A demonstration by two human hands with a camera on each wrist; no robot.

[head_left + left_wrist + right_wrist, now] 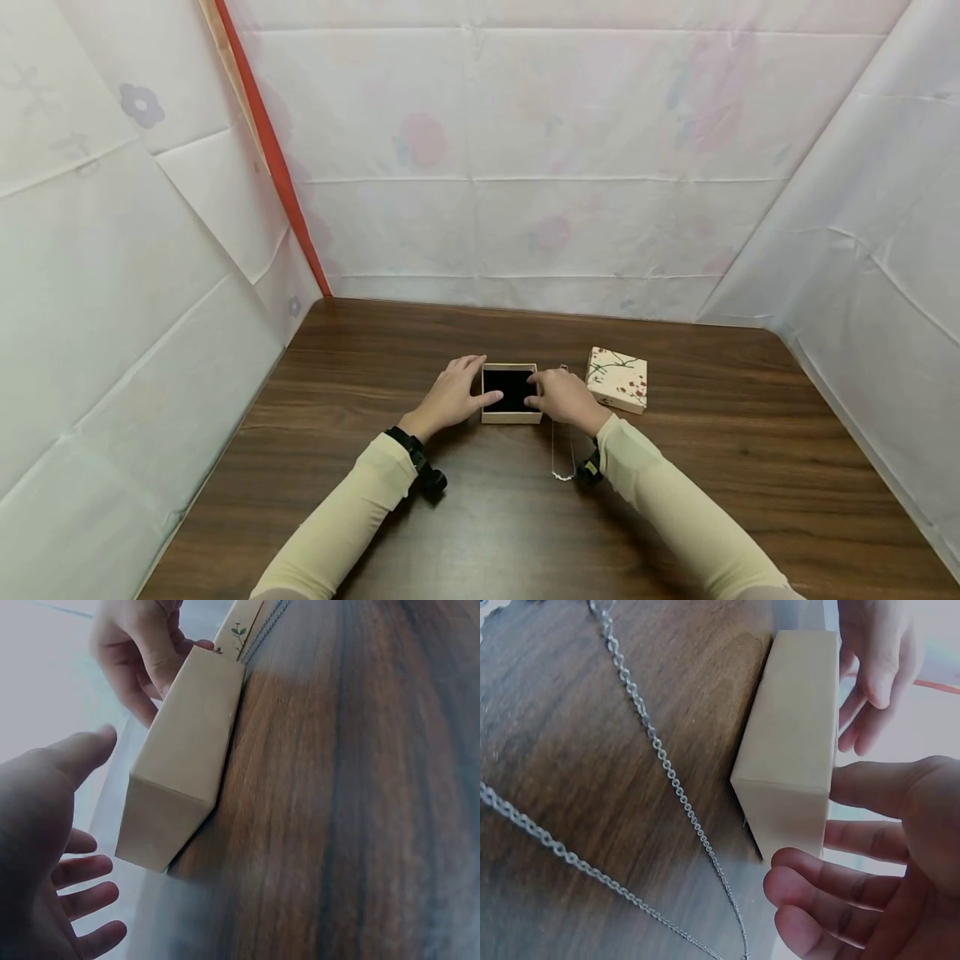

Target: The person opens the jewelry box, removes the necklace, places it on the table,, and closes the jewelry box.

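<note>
A small cream box (511, 418) with a black lining (510, 390) stands uncovered on the table. To its left is my left hand (452, 395), fingers spread and thumb reaching over the box's left rim. In the left wrist view, that hand (56, 855) shows a gap to the box wall (184, 735). My right hand (564, 393) is at the right rim, thumb and index finger reaching over into the box. Its other fingers (829, 900) lie along the outside wall. Whether the thumb and index finger touch the lining is hidden. A silver chain necklace (562, 477) lies partly beneath the right hand.
A cream lid (618, 377) with red flowers and green stems lies right of the box, beyond the right hand. Dark wood table (480, 517) surrounds them. White patterned sheets (480, 167) hang behind and at both sides.
</note>
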